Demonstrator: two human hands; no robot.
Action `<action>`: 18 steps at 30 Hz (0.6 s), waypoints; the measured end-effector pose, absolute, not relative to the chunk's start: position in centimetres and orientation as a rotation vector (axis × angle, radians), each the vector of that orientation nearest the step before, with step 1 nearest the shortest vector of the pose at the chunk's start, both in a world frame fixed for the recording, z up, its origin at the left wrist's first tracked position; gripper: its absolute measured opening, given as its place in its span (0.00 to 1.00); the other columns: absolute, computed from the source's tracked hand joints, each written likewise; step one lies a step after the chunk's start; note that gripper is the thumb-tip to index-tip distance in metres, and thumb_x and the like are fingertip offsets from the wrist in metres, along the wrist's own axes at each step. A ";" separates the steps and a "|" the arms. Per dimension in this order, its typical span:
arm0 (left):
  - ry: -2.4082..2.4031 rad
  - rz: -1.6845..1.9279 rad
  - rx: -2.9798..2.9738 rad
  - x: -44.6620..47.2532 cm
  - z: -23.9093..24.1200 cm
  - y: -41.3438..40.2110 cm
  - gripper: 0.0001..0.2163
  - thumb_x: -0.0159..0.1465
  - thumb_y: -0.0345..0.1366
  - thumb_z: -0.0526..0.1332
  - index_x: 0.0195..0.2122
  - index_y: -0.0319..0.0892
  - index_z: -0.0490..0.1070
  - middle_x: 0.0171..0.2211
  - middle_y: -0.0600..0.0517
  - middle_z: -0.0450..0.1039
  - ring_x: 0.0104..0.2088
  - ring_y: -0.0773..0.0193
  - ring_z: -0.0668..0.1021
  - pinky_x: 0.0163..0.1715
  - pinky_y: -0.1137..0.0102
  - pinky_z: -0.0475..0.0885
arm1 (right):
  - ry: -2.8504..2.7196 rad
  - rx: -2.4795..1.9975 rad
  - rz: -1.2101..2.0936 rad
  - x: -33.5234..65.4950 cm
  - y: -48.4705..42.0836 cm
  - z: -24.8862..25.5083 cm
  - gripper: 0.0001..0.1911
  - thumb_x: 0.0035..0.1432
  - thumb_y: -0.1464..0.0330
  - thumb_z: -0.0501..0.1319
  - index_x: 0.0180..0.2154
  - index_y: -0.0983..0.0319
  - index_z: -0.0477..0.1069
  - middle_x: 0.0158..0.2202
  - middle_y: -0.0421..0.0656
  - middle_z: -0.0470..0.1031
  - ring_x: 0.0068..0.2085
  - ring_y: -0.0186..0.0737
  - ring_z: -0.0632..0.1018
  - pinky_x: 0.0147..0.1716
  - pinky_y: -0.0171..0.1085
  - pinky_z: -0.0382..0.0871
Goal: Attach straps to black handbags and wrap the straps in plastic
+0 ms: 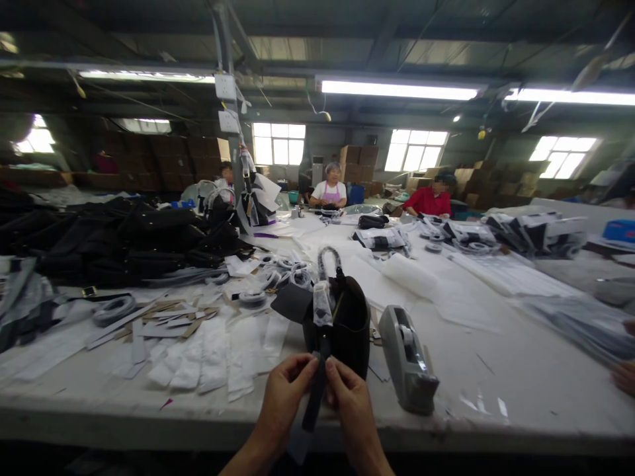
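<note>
A small black handbag (347, 324) stands upright near the front edge of the long white table (496, 370). Its handle (327, 261) is wrapped in clear film and arches above it. A dark strap (317, 390) hangs down from the bag toward me. My left hand (285, 396) pinches the strap from the left, fingers closed on it. From the right, my right hand (350, 400) grips the same strap with closed fingers. Both hands meet just in front of the bag.
A grey tape dispenser (409, 360) sits right of the bag. White paper strips (198, 357) and tape rolls (253, 299) lie to the left. Black bags (124, 238) are piled far left. Two people (330, 188) sit at the far end. Another person's hand (625, 377) shows at the right edge.
</note>
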State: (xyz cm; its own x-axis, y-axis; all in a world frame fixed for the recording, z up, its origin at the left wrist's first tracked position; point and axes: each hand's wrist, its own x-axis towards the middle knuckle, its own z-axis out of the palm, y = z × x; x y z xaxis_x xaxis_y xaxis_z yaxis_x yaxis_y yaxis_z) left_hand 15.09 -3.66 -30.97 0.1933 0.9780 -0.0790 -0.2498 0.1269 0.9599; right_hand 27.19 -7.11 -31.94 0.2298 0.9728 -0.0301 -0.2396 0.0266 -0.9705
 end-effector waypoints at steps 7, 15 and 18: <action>0.961 1.211 0.813 14.6 -32.4 -2.6 0.14 0.53 0.44 0.72 0.35 0.40 0.79 0.34 0.50 0.82 0.35 0.63 0.81 0.35 0.75 0.73 | -1.004 -1.304 1.021 26.9 -6.0 -31.5 0.27 0.48 0.50 0.69 0.43 0.63 0.81 0.18 0.40 0.73 0.18 0.33 0.68 0.18 0.31 0.61; 0.929 1.275 0.498 12.8 -35.3 -0.5 0.17 0.48 0.44 0.74 0.35 0.40 0.76 0.27 0.51 0.81 0.28 0.62 0.82 0.27 0.74 0.74 | -1.431 -1.472 0.978 25.4 -3.1 -30.2 0.16 0.59 0.58 0.60 0.36 0.62 0.81 0.24 0.42 0.79 0.18 0.36 0.74 0.17 0.31 0.62; 0.908 1.259 0.401 12.1 -36.2 0.2 0.16 0.50 0.39 0.74 0.36 0.38 0.76 0.29 0.49 0.82 0.29 0.61 0.83 0.28 0.73 0.75 | -1.643 -1.597 0.835 24.6 -2.0 -29.6 0.16 0.62 0.62 0.57 0.32 0.61 0.81 0.24 0.42 0.79 0.22 0.37 0.77 0.21 0.31 0.63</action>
